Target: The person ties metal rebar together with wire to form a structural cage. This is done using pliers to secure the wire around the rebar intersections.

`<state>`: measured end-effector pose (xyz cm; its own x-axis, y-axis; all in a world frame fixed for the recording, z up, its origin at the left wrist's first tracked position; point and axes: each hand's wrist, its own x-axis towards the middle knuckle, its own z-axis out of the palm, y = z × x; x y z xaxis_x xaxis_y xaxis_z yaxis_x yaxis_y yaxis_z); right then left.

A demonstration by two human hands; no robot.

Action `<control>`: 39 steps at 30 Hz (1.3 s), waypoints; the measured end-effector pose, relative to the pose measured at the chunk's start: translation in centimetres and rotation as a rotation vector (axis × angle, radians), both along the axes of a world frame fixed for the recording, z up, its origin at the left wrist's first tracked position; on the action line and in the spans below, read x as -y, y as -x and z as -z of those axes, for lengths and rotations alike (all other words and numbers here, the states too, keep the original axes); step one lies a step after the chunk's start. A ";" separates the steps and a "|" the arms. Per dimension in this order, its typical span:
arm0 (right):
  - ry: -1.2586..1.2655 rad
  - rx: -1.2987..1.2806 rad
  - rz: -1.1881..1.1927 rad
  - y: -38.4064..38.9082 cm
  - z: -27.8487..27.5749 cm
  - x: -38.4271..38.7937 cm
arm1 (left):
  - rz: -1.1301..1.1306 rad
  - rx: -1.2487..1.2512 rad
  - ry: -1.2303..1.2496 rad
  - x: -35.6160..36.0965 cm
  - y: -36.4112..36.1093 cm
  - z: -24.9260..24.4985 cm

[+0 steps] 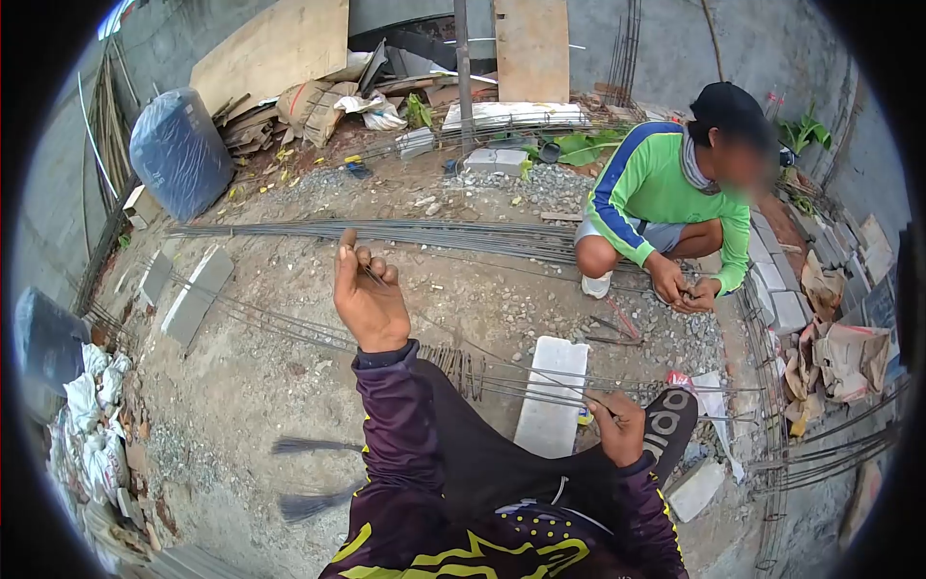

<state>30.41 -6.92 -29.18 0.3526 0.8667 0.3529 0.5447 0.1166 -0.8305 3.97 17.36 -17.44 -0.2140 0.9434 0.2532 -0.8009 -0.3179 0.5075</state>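
Observation:
My left hand (371,307) is raised in front of me, index finger up and the other fingers curled around thin wire (374,276). My right hand (619,425) is lower, by my knee, thumb and fingers pinched on a thin strand beside the steel rods (526,388). A fine wire line seems to run between both hands. Bent stirrups (453,371) are bunched on the rods, which cross over a pale block (554,372). Two bundles of dark wire (316,446) (318,503) lie to the left of my leg.
A person in a green shirt (637,183) squats at right, hands together. Behind lies a long pile of steel bars (386,230). Concrete blocks (198,294) stand at left, near a wrapped blue drum (180,154). More rods (830,463) and torn paper bags (849,362) lie right.

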 end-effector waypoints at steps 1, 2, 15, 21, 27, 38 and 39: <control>-0.095 0.046 0.014 -0.8 0.1 -0.1 | 0.082 0.062 -0.064 -0.6 1.0 0.5; -0.079 0.056 0.048 -1.5 -0.1 0.1 | 0.094 0.088 -0.071 -0.9 1.3 0.6; 0.383 -0.472 -0.332 -7.5 -5.1 6.4 | 0.481 0.275 -0.386 -2.2 6.5 -0.1; 0.469 -0.101 -0.171 -8.5 -2.5 6.8 | 0.400 0.208 -0.235 -2.8 8.7 -0.7; 0.370 -0.532 -0.570 -10.0 -5.1 10.4 | 0.369 0.218 -0.311 -4.1 11.1 -0.2; 0.289 -0.644 -0.445 -11.0 -5.5 12.9 | 0.036 0.104 -0.336 -5.0 12.6 -1.6; 0.349 -0.505 -0.303 -11.0 -6.2 12.2 | 0.021 0.076 -0.336 -4.9 12.4 -1.8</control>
